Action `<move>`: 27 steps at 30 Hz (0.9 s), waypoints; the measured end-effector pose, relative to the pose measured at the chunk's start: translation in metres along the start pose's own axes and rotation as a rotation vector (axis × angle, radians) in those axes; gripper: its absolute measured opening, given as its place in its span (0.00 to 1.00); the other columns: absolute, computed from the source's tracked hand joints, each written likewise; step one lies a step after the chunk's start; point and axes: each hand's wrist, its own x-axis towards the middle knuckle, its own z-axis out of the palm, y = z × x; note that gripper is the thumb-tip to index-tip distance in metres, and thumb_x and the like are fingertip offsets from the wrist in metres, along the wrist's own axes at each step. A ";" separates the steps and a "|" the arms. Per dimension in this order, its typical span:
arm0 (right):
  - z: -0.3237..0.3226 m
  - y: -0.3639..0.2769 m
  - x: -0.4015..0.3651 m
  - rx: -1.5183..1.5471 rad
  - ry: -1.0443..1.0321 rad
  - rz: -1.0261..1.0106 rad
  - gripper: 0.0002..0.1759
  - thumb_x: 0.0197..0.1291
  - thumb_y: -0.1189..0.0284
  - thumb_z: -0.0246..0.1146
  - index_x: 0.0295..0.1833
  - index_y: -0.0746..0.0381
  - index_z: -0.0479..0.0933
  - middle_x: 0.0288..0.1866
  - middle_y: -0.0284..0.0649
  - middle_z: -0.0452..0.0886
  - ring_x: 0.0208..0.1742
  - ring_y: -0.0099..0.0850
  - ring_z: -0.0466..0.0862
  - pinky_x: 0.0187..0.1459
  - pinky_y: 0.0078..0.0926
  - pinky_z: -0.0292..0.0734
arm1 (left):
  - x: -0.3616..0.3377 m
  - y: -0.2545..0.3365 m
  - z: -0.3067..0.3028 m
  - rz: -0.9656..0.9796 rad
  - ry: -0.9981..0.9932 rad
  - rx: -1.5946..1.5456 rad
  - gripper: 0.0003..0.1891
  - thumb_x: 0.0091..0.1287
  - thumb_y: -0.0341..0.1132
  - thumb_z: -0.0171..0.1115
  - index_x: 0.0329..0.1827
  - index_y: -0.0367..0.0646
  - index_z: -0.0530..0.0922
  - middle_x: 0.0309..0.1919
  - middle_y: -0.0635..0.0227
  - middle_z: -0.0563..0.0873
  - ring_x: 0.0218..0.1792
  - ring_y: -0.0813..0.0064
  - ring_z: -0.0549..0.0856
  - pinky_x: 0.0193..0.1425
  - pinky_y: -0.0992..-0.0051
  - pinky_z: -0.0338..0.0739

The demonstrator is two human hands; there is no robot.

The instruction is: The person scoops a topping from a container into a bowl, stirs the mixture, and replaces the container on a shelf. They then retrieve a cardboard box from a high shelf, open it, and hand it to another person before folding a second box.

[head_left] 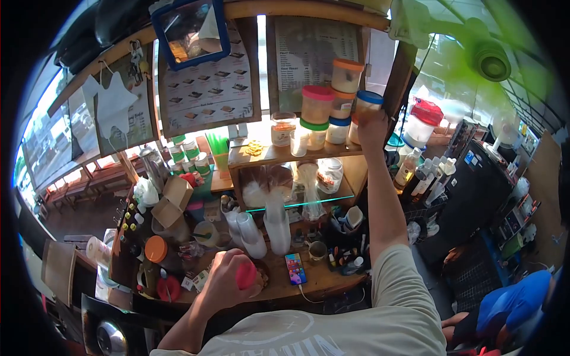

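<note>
My left hand (222, 277) is closed around a round pinkish-red lid (245, 275), low over the front of the wooden counter. What lies beneath that lid is mostly covered by my fingers. With the arm stretched far forward, my right hand (373, 129) grips the lower part of a blue-lidded plastic jar (369, 98) at the right end of the upper shelf. Beside it stand stacked jars: an orange-lidded jar (347, 74) on top, a pink-lidded jar (318, 104) and a green-lidded jar (313, 134).
Stacked clear plastic cups (276, 228) and a charging phone (295, 269) are on the counter (323, 286). An orange-lidded container (157, 249) and an open cardboard box (172, 202) sit leftward. Bottles (430, 178) stand right. A person in a blue shirt (513, 299) is at lower right.
</note>
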 end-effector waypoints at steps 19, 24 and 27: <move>-0.172 -0.174 -0.377 1.180 -1.226 0.206 0.47 0.40 0.68 0.85 0.68 0.64 0.71 0.61 0.46 0.82 0.62 0.36 0.83 0.64 0.38 0.80 | 0.045 -0.008 0.008 0.563 -0.426 0.044 0.36 0.63 0.51 0.73 0.70 0.41 0.75 0.56 0.49 0.81 0.55 0.46 0.82 0.56 0.53 0.82; -0.181 -0.186 -0.384 0.768 -1.011 0.444 0.50 0.38 0.70 0.84 0.70 0.64 0.69 0.63 0.47 0.81 0.64 0.38 0.83 0.64 0.38 0.80 | 0.042 0.009 0.041 0.113 -0.297 0.125 0.35 0.63 0.50 0.73 0.70 0.42 0.74 0.55 0.49 0.80 0.54 0.46 0.83 0.54 0.50 0.82; -0.172 -0.168 -0.399 0.792 -0.963 0.412 0.51 0.38 0.69 0.84 0.71 0.64 0.68 0.64 0.48 0.80 0.64 0.43 0.82 0.65 0.39 0.79 | 0.061 0.016 0.033 0.048 -0.440 0.203 0.38 0.63 0.54 0.73 0.72 0.43 0.73 0.57 0.47 0.79 0.55 0.42 0.83 0.56 0.49 0.81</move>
